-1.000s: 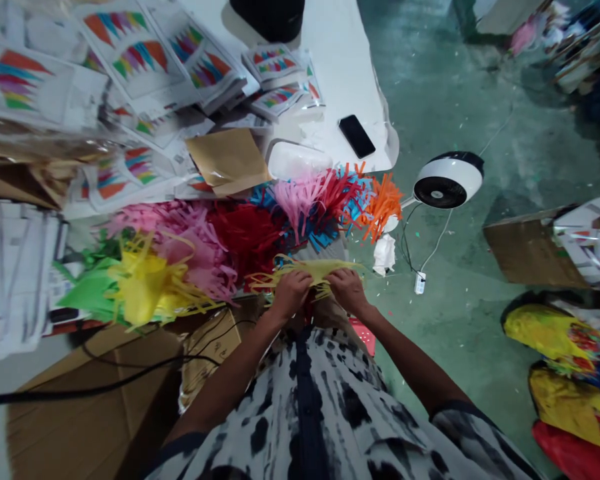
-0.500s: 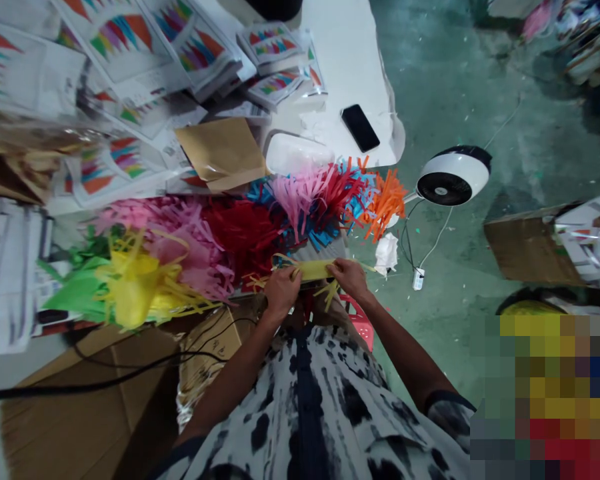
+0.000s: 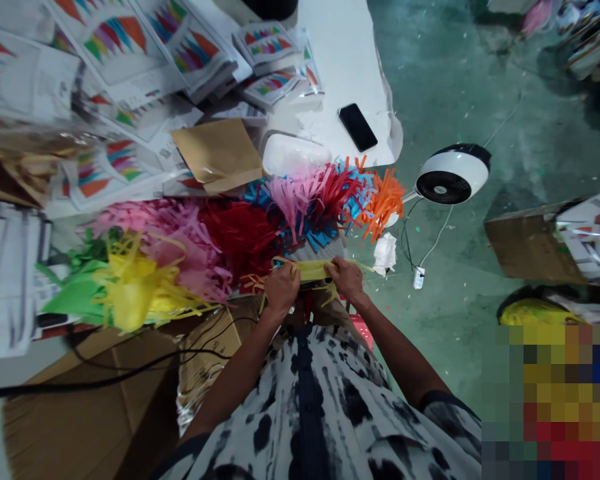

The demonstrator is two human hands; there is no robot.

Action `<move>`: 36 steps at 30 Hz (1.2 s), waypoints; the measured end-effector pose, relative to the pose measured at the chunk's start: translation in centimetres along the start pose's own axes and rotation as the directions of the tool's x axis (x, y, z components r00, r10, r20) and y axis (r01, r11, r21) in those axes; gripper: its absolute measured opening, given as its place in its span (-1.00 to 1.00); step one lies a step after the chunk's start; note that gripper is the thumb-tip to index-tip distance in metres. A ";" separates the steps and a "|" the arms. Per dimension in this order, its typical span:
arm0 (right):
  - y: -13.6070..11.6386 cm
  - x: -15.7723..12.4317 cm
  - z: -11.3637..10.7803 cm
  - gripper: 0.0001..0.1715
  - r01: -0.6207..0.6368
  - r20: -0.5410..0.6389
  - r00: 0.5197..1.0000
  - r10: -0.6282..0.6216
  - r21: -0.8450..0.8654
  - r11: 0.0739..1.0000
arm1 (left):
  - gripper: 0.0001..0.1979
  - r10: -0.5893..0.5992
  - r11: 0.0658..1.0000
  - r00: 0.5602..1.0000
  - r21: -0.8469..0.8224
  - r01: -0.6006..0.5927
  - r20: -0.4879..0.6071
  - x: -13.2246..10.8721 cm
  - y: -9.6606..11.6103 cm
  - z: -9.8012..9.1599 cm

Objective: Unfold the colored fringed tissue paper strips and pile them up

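Note:
A yellow tissue-paper tassel (image 3: 312, 270) is stretched level between my two hands, in front of my body. My left hand (image 3: 282, 288) is closed on its left end, and thin fringe strips stick out past the fingers. The right end is pinched by my right hand (image 3: 347, 277), with a few strips trailing beyond it. Just past my hands, fringed paper lies heaped along the table edge: dark red (image 3: 243, 233), pink (image 3: 180, 233), orange (image 3: 385, 200) and, farther left, a yellow bunch (image 3: 135, 287) beside green paper (image 3: 80, 290).
Stacked printed packets (image 3: 115, 50) cover the table's left side, near a brown cardboard piece (image 3: 220, 155). A phone (image 3: 357, 127) lies at the right. A white fan (image 3: 453, 175) stands over the green floor. Cardboard boxes (image 3: 535, 243) are at right and lower left, where a black cable (image 3: 105, 380) crosses.
Both hands keep their hold on the yellow tassel in nearly the same place. The strips hanging below its right end have shifted slightly, and the view has moved a little.

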State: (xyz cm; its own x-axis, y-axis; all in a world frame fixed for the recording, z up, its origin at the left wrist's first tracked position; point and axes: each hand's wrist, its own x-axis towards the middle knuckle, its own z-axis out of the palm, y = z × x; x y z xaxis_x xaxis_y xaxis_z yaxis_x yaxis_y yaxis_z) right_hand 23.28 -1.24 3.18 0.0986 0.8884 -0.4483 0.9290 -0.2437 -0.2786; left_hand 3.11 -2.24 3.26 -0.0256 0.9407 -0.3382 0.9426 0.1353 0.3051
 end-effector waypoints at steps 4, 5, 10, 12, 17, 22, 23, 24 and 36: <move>-0.4 -0.2 0.0 -0.62 -0.020 0.004 1.000 0.020 -0.057 0.998 | -0.62 0.162 0.986 0.973 0.070 -0.152 -0.163 -0.5 0.1 0.0; -0.5 -0.2 0.1 -0.62 -0.017 -0.002 1.000 0.016 -0.066 0.998 | -0.58 0.228 0.973 0.951 0.094 -0.213 -0.210 -0.6 0.2 0.0; -1.2 -0.4 0.4 -0.65 -0.001 -0.033 0.999 -0.002 -0.078 0.997 | -0.62 0.664 0.747 0.744 0.078 -0.660 -0.068 -1.0 0.2 0.8; -0.7 -0.5 0.0 -0.68 -0.016 -0.046 0.999 0.014 -0.063 0.998 | -0.65 0.707 0.707 0.707 0.036 -0.706 -0.016 -1.1 0.0 1.2; 4.0 -1.4 -2.5 -0.73 -0.120 -0.147 0.982 0.119 0.002 0.993 | -0.60 0.712 0.703 0.701 0.064 -0.709 -0.050 -1.8 -0.7 2.0; 5.1 -4.3 -2.0 -0.51 0.135 -0.445 0.879 -0.174 -0.118 0.984 | -0.59 0.705 0.709 0.707 0.074 -0.702 -0.050 -2.2 -0.7 2.9; 4.4 -4.9 -1.0 -0.50 0.242 -0.420 0.863 -0.280 -0.142 0.960 | -0.59 0.703 0.711 0.709 0.077 -0.699 -0.050 -2.2 -0.6 3.0; 3.7 -5.3 0.2 -0.51 0.366 -0.357 0.844 -0.401 -0.164 0.916 | -0.59 0.702 0.712 0.711 0.082 -0.697 -0.049 -2.3 -0.6 3.2; 5.2 -4.8 5.0 -0.45 0.540 -0.257 0.760 -0.596 -0.259 0.801 | -0.66 0.713 0.697 0.684 0.050 -0.715 -0.157 -1.8 -8.8 -0.2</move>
State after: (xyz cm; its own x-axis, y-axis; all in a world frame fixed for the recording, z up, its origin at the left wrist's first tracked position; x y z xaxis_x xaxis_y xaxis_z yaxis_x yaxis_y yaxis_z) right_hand 25.84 -8.71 -0.36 -0.3873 0.9209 0.0435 0.8894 0.3857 -0.2455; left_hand -5.15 -5.10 1.38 0.6021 0.7884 0.1260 0.6922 -0.5941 0.4098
